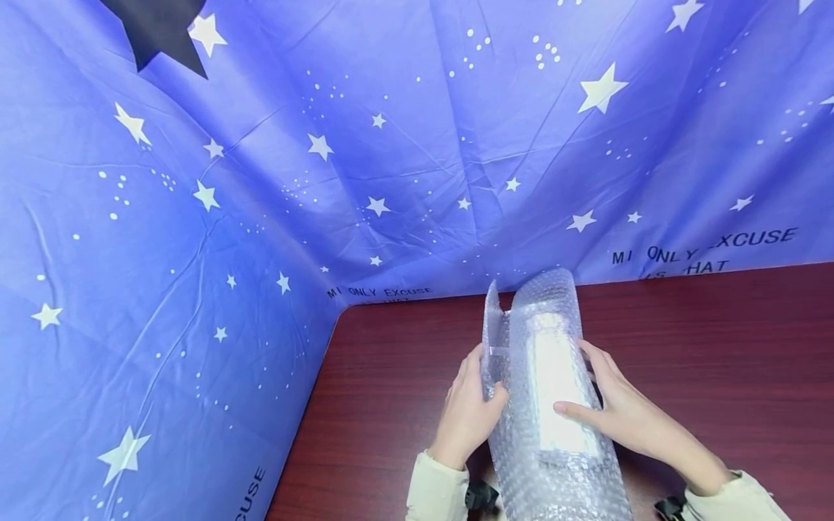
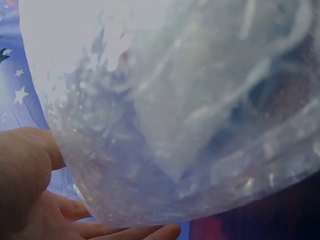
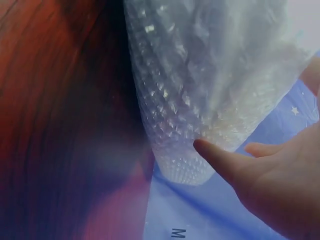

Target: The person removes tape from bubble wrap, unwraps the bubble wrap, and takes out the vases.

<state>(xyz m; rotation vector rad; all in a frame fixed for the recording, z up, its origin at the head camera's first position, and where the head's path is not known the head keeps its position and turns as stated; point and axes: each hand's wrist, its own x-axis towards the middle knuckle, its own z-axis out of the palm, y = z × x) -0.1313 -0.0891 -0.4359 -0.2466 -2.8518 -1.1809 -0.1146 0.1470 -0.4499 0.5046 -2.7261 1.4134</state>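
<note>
A loose roll of clear bubble wrap (image 1: 580, 477) stands out from the table between both hands, its far end near the back curtain. Through its layers shows a bright white rectangular thing (image 1: 550, 362), its kind blurred by the wrap. My left hand (image 1: 472, 405) grips the wrap's free left edge, thumb on the near face and fingers round the outer side. In the left wrist view, the bubble wrap (image 2: 175, 135) hides part of that hand. My right hand (image 1: 622, 409) holds the right side, thumb across the front; its fingertips touch the bubbled surface in the right wrist view.
A dark red wooden table (image 1: 378, 376) lies beneath the wrap. Blue curtains with white stars (image 1: 417, 166) hang along its back and left edges. Dark straps (image 1: 481, 496) show near the pale sleeves (image 1: 438, 488).
</note>
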